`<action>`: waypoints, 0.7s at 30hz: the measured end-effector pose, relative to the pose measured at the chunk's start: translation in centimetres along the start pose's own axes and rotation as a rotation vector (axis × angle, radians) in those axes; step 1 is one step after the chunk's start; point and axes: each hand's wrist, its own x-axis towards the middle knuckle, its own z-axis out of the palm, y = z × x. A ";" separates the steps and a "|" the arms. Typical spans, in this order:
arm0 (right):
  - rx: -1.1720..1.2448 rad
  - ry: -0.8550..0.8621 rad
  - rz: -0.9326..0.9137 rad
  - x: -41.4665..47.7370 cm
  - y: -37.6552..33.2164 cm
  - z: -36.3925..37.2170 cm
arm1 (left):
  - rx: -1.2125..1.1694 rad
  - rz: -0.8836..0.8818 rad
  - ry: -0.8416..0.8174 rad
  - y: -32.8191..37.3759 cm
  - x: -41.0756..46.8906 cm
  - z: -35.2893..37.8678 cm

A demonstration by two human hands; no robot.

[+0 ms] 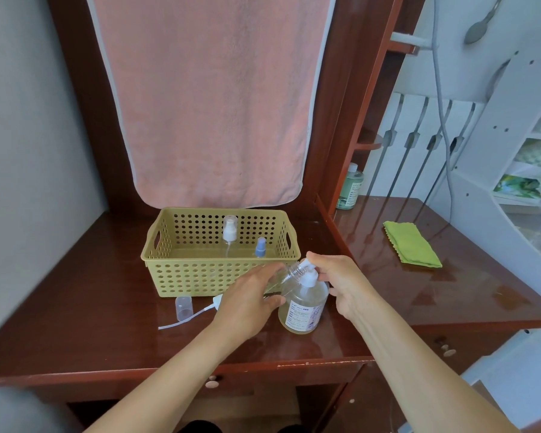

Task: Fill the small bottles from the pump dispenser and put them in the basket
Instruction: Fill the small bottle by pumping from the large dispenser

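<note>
A clear pump dispenser (303, 306) with pale liquid and a white pump head stands on the dark wooden desk in front of the basket. My left hand (247, 301) grips a small clear bottle (286, 273), tilted with its threaded neck under the pump's nozzle. My right hand (338, 278) rests on the pump head, fingers curled over it. The yellow perforated basket (175, 276) holds two small bottles, one with a white spray top (229, 229) and one with a blue top (260, 247).
A clear cap (182, 307) and a loose white spray head with its tube (197, 314) lie left of my left hand. A green cloth (411, 245) lies at the right. A green bottle (350, 187) stands at the back. A pink towel (206, 98) hangs behind the basket.
</note>
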 end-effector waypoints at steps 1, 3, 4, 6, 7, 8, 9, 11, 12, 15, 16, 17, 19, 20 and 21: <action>0.007 0.010 -0.001 0.1 0.1 0.1 | 0.001 -0.002 -0.001 0.0 0.0 0.0; 0.027 0.028 -0.007 0.2 0.3 0.3 | 0.003 -0.007 -0.002 0.1 0.0 0.0; 0.036 0.036 -0.009 0.3 0.5 0.3 | 0.009 -0.008 -0.005 0.1 0.1 0.0; 0.046 0.043 -0.012 0.3 0.6 0.4 | 0.016 -0.012 -0.012 0.2 0.2 0.1; 0.050 0.044 -0.015 0.3 0.7 0.5 | 0.015 -0.013 -0.013 0.2 0.2 0.0; 0.055 0.046 -0.013 0.2 0.7 0.5 | 0.012 -0.013 -0.013 0.3 0.2 0.0; 0.058 0.048 -0.005 0.2 0.6 0.5 | 0.008 -0.012 -0.013 0.4 0.2 -0.1; 0.052 0.036 0.038 0.1 0.3 0.5 | 0.000 -0.010 -0.009 0.6 0.1 -0.3; 0.048 0.023 0.067 -0.1 0.2 0.4 | -0.005 -0.007 -0.008 0.6 0.0 -0.4; 0.053 0.016 0.099 0.0 0.4 0.4 | -0.010 -0.008 -0.008 0.7 0.0 -0.5; 0.062 0.024 0.093 0.1 0.6 0.5 | -0.007 -0.010 -0.009 0.8 0.0 -0.5; 0.071 0.037 0.083 0.3 0.9 0.6 | -0.004 -0.011 -0.010 0.8 0.0 -0.5; 0.076 0.061 0.068 0.6 1.2 0.9 | 0.002 -0.014 -0.010 0.8 0.0 -0.4; 0.080 0.072 0.060 0.7 1.3 1.0 | 0.005 -0.015 -0.012 0.8 0.1 -0.4; 0.081 0.080 0.052 0.8 1.5 1.1 | 0.006 -0.017 -0.015 0.8 0.1 -0.4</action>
